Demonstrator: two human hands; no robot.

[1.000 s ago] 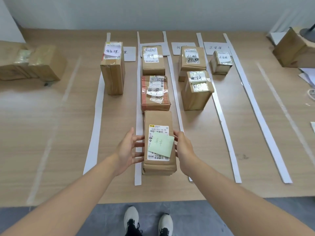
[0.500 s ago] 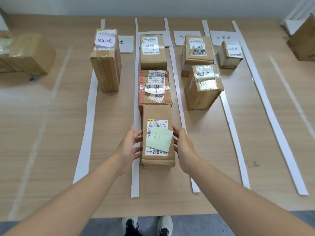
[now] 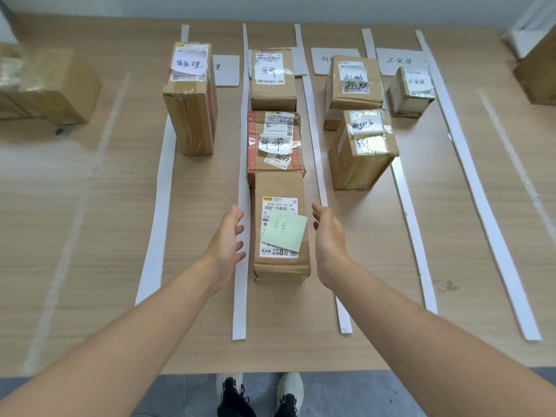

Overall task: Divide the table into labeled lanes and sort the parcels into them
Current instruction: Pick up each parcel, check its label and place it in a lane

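Both hands, the left hand (image 3: 227,236) and right hand (image 3: 328,236), hover released beside the green-noted parcel (image 3: 281,227), which lies on the desk (image 3: 90,236) between two white paper strips (image 3: 240,188).

Parcel (image 3: 279,185) with green note (image 3: 284,233) lies between left hand (image 3: 227,242) and right hand (image 3: 328,239); both hands flat-fingered, just beside it.

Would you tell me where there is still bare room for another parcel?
Bare wood lies in front of the tall parcel in the leftmost lane, the taped parcel in the third, and the small parcel in the fourth. The second lane is crowded: three parcels, ending at the green-note parcel.
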